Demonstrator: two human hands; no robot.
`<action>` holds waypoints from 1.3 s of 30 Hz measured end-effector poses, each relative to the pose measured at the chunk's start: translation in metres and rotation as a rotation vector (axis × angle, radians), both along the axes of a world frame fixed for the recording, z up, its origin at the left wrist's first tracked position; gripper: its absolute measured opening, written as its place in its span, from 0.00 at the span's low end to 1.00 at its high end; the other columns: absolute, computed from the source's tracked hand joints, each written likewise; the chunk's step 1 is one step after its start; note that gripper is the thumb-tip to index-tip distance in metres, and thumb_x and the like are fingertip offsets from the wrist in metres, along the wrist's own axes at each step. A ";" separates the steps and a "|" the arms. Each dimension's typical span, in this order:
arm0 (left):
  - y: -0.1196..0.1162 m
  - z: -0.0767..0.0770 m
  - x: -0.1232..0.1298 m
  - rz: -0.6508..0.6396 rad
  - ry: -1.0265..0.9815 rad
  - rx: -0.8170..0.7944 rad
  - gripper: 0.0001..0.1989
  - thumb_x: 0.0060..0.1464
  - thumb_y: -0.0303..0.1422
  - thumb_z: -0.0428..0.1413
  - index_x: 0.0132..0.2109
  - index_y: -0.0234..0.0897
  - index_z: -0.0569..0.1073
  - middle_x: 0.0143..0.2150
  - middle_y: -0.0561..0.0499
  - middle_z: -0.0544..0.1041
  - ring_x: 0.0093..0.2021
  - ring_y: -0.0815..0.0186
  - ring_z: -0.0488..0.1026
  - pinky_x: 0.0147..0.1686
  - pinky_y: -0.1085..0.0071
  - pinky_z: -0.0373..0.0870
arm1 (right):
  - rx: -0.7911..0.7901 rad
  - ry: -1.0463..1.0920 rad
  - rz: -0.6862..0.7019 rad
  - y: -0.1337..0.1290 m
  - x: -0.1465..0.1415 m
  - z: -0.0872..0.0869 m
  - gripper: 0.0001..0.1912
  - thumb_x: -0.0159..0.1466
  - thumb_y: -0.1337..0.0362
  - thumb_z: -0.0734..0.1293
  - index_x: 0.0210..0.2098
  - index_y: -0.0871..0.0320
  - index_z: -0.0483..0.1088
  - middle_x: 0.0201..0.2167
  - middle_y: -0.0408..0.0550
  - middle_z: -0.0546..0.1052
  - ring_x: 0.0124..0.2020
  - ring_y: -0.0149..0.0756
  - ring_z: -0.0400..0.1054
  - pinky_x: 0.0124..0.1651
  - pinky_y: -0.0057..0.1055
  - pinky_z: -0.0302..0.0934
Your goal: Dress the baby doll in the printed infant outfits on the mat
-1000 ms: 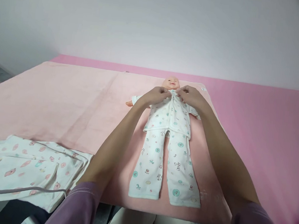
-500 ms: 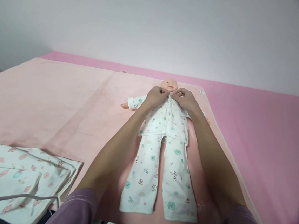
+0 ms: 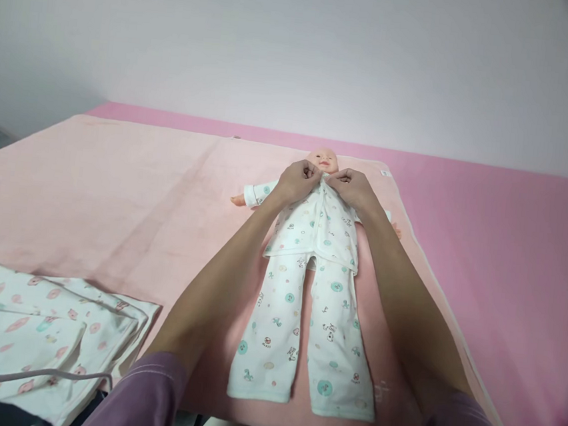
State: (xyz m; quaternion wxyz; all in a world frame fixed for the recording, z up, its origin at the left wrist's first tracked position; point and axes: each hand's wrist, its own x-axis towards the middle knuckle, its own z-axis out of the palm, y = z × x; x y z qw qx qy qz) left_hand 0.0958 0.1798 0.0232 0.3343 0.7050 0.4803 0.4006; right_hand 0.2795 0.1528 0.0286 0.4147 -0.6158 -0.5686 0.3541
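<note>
A baby doll [image 3: 325, 157] lies on its back, its head at the far end, dressed in a white printed top [image 3: 315, 226] and matching trousers [image 3: 272, 332]. My left hand [image 3: 298, 179] pinches the top's collar just under the doll's chin. On the other side of the neck opening, my right hand [image 3: 351, 187] pinches the collar too, fingertips close to those of the left. The front seam runs straight down the chest. One doll hand [image 3: 238, 200] shows past the left cuff; the other arm is mostly behind my right forearm.
A pale pink mat [image 3: 166, 188] lies under the doll on a brighter pink surface [image 3: 486, 246]. Folded white cloth with pink prints [image 3: 46, 331] sits at the near left, a grey cord [image 3: 32, 373] crossing it. A plain wall [image 3: 299, 54] stands behind.
Both hands stay at the collar with almost the same pinch. The view has shifted slightly, and little else differs.
</note>
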 end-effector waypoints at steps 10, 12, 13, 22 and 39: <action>-0.005 0.005 0.000 0.015 0.109 0.127 0.07 0.63 0.37 0.60 0.39 0.38 0.77 0.38 0.49 0.82 0.35 0.64 0.73 0.38 0.67 0.66 | 0.137 -0.215 -0.084 -0.016 -0.018 0.008 0.08 0.64 0.57 0.72 0.38 0.55 0.77 0.42 0.49 0.83 0.44 0.43 0.76 0.49 0.39 0.67; -0.005 0.005 0.002 0.033 0.122 0.133 0.07 0.63 0.37 0.60 0.39 0.38 0.77 0.38 0.49 0.82 0.35 0.63 0.74 0.38 0.66 0.67 | 0.139 -0.237 -0.091 -0.017 -0.019 0.010 0.08 0.65 0.57 0.71 0.38 0.55 0.77 0.41 0.49 0.83 0.44 0.45 0.77 0.51 0.41 0.68; -0.004 0.005 0.003 0.044 0.118 0.129 0.07 0.63 0.37 0.59 0.39 0.38 0.77 0.39 0.49 0.82 0.36 0.63 0.75 0.38 0.66 0.67 | 0.133 -0.245 -0.087 -0.017 -0.019 0.012 0.08 0.66 0.57 0.71 0.39 0.54 0.77 0.41 0.50 0.83 0.45 0.46 0.77 0.51 0.42 0.68; -0.075 0.022 -0.021 0.136 0.166 -0.003 0.11 0.66 0.42 0.58 0.44 0.40 0.69 0.45 0.46 0.79 0.44 0.58 0.76 0.44 0.61 0.70 | 0.206 -0.387 0.020 -0.084 -0.008 0.036 0.18 0.70 0.53 0.67 0.55 0.52 0.73 0.41 0.49 0.81 0.41 0.46 0.75 0.48 0.44 0.66; -0.189 -0.009 -0.027 0.200 0.451 0.250 0.12 0.71 0.45 0.53 0.49 0.42 0.69 0.56 0.38 0.72 0.57 0.46 0.70 0.53 0.51 0.71 | 0.421 -0.678 0.127 -0.174 -0.012 -0.008 0.07 0.72 0.58 0.63 0.38 0.52 0.61 0.32 0.48 0.71 0.34 0.44 0.66 0.36 0.38 0.56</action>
